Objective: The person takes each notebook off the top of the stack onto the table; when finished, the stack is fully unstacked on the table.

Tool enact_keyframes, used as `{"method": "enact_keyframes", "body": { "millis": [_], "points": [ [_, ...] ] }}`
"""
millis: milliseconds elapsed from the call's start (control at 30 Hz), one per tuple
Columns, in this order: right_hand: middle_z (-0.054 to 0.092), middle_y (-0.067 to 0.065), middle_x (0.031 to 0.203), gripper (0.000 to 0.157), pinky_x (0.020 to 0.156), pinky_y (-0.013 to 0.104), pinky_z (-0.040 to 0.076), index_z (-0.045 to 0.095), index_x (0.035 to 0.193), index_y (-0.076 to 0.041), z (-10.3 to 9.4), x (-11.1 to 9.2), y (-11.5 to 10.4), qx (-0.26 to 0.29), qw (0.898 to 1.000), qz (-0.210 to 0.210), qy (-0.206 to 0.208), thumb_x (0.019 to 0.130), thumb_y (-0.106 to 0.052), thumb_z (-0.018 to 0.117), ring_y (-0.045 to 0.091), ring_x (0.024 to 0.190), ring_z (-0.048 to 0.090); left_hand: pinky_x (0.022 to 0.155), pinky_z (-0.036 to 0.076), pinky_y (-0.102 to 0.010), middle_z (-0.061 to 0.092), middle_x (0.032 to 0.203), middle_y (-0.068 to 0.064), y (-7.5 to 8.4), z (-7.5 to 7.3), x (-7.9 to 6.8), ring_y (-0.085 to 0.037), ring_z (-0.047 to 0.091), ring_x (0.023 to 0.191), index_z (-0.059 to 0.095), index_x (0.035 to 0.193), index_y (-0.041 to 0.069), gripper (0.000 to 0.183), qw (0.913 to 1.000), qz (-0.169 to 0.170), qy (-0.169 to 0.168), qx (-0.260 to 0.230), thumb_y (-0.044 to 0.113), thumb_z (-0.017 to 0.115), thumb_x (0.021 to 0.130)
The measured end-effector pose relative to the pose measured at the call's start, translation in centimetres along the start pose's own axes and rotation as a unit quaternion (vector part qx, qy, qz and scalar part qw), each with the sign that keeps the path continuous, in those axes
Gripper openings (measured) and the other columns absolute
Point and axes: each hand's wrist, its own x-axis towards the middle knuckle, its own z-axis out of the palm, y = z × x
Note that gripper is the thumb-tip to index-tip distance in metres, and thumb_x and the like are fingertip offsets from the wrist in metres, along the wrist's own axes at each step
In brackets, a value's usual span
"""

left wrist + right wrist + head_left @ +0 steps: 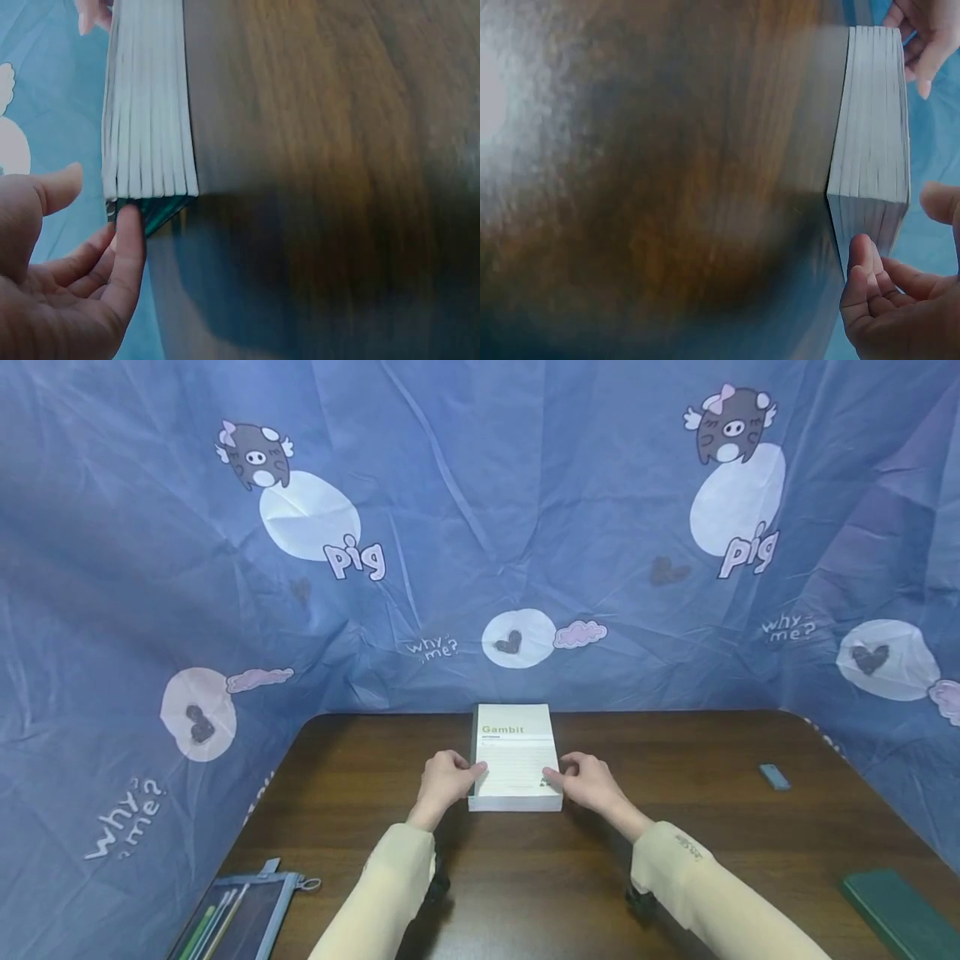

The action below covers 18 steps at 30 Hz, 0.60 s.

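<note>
A neat stack of several notebooks (516, 768) lies at the far middle of the table, the top white cover printed "Gambit". Its layered white page edges (150, 105) show in the left wrist view, beside dark green spines at the left. My left hand (444, 783) is at the stack's left side, fingertips against the spines and thumb raised apart from the cover. On the opposite side, my right hand (592, 783) has its fingers (860, 251) touching the page edges, with the thumb held off the top. Neither hand wraps around the stack.
A mesh zip pouch (281, 914) with several pens lies at the table's near left. Toward the right are a small blue object (774, 777) and, nearer, a dark green box-like item (896, 910). Blue printed cloth (450, 527) hangs close behind the table.
</note>
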Motion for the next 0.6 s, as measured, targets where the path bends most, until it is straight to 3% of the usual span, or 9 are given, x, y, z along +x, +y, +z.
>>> {"method": "enact_keyframes", "body": {
  "millis": [267, 600],
  "points": [
    [0.055, 0.005, 0.073, 0.049, 0.056, 0.028, 0.037, 0.061, 0.121, 0.010, 1.1, -0.1, 0.1, -0.012, 1.000, -0.014, 0.010, 0.093, -0.029, 0.070, 0.016, 0.060, 0.050, 0.067, 0.053, -0.040, 0.067, 0.079, -0.009, -0.5, 1.0, 0.3, -0.023, 0.063, 0.070, 0.070, 0.091, -0.002, 0.033, 0.9989, 0.001, 0.043, 0.019, 0.027, 0.081, 0.084],
    [0.058, 0.006, 0.077, 0.051, 0.060, 0.030, 0.041, 0.063, 0.120, 0.011, 1.1, -0.1, 0.3, -0.018, 0.999, -0.024, 0.020, 0.092, -0.030, 0.073, 0.017, 0.066, 0.053, 0.074, 0.054, -0.044, 0.071, 0.085, -0.014, -0.9, 1.1, 0.4, -0.026, 0.066, 0.077, 0.072, 0.094, -0.005, 0.032, 0.9986, -0.009, 0.052, 0.008, 0.023, 0.081, 0.083]
  ]
}}
